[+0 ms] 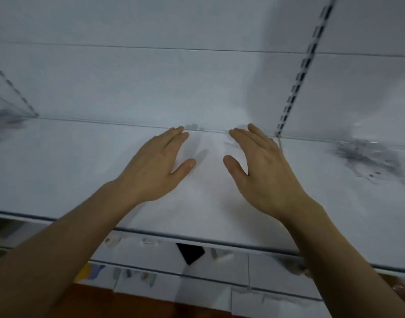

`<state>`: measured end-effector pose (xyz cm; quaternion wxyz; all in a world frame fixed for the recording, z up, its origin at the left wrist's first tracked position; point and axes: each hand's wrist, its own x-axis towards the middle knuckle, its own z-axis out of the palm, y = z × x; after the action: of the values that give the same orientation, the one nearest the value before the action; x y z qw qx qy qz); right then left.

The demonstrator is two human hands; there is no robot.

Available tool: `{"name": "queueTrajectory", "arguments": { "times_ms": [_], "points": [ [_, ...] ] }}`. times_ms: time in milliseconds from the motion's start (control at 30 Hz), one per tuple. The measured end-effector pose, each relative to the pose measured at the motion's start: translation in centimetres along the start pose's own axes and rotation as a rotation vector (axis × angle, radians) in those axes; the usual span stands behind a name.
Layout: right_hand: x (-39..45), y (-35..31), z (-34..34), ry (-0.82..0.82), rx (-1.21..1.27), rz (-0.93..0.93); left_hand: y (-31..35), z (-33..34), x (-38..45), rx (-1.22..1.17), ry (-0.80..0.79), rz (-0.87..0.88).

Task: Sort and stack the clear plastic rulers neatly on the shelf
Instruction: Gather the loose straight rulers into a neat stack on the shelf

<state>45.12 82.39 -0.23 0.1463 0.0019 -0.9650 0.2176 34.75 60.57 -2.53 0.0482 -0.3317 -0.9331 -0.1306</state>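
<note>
Clear plastic rulers not discernible (faint streak at 12 o'clock between hands). Left hand (154, 166) and right hand (262, 166): grip released, flat over white metal shelf (59, 168).

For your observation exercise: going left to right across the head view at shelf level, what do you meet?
Clear rulers → left hand → bare shelf → right hand → slotted upright → grey smudge.
</note>
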Motion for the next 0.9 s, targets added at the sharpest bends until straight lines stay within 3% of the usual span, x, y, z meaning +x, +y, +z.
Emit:
{"name": "queueTrajectory", "arguments": {
  "times_ms": [233, 533, 733, 900],
  "points": [
    [2.5, -15.1, 8.2, -0.186, 0.001, -0.098, -15.2, -5.1, -11.4, 0.049, 0.0, -0.188],
    [5.8, -32.3, 17.8, -0.22, 0.084, -0.192, -29.7, -11.2, -23.2, 0.008, 0.023, -0.337],
    [6.5, -34.4, 19.3, -0.228, 0.024, -0.13, -32.5, -13.0, -23.7, -0.028, 0.055, -0.277],
    [3.9, -30.4, 16.8, -0.176, -0.037, 0.034, -28.4, -11.6, -18.8, -0.061, -0.008, -0.104]
  ]
}}
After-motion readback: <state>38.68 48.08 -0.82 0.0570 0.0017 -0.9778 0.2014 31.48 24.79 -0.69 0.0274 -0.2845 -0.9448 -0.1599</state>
